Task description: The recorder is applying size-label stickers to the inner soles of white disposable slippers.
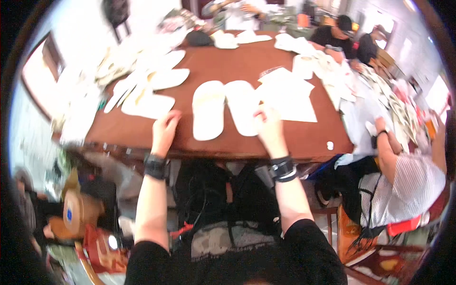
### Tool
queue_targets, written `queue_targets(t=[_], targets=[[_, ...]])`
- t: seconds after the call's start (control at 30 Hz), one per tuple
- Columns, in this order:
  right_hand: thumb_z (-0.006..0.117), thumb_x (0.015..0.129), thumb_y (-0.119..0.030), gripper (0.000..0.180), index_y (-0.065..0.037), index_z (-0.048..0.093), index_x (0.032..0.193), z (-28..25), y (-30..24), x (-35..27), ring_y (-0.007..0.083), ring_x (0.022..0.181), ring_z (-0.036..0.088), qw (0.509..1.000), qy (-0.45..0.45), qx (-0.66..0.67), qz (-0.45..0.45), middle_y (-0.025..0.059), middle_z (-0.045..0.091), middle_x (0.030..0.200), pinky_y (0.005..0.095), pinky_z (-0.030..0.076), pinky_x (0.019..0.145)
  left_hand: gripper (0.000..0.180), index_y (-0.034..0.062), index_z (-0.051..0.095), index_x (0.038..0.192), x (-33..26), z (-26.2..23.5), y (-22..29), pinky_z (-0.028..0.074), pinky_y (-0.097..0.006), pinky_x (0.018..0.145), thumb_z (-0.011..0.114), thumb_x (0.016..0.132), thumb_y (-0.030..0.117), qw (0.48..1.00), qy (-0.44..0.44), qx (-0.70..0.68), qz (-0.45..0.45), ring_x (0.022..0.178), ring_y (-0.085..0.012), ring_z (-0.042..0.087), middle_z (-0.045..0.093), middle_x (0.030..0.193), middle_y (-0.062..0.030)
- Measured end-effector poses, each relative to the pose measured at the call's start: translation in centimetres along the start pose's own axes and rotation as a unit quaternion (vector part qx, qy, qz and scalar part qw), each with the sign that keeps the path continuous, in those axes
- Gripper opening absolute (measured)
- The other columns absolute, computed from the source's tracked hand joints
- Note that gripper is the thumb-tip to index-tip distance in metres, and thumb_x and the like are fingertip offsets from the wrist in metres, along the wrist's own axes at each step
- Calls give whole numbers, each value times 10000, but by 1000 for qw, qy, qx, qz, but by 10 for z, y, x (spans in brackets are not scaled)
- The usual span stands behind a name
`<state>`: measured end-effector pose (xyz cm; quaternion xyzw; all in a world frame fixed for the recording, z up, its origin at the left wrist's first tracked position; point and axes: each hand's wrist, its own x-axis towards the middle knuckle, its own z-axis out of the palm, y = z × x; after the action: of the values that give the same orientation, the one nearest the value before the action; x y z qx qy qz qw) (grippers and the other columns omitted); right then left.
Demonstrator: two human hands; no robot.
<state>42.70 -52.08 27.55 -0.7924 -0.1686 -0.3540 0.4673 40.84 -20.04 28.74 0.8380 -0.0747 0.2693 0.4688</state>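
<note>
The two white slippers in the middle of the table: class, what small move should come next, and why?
Probably the right hand should nudge the right slipper toward the left slipper: their far ends nearly meet, their near ends stand apart, and that hand is beside it.

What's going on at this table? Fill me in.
A pair of flat white round-ended slippers lies on the brown-topped table, in front of the person. The right hand is at the outer edge of the right-hand one; blur hides whether it grips. The left hand is beside a loose group of white slipper-shaped pieces, with nothing visibly held. Flat white angular sheets lie to the right.
</note>
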Motion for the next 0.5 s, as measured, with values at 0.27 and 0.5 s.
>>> queue_targets(t=[0.27, 0.5], targets=[[574, 759, -7, 85, -78, 616, 738, -10, -13, 3, 336, 692, 585, 999, 51, -10, -7, 113, 619, 662, 456, 451, 665, 127, -20, 667, 986, 2, 4, -5, 494, -270, 784, 568, 910, 10, 999, -33, -25, 5, 852, -148, 633, 684, 895, -85], [564, 781, -8, 93, -89, 610, 777, -7, -12, 4, 312, 756, 572, 999, 33, -11, 2, 83, 640, 715, 442, 417, 731, 140, -23, 674, 1001, 7, 1, -18, 470, -248, 817, 571, 925, 35, 998, -51, -46, -4, 878, -111, 602, 675, 926, -40]])
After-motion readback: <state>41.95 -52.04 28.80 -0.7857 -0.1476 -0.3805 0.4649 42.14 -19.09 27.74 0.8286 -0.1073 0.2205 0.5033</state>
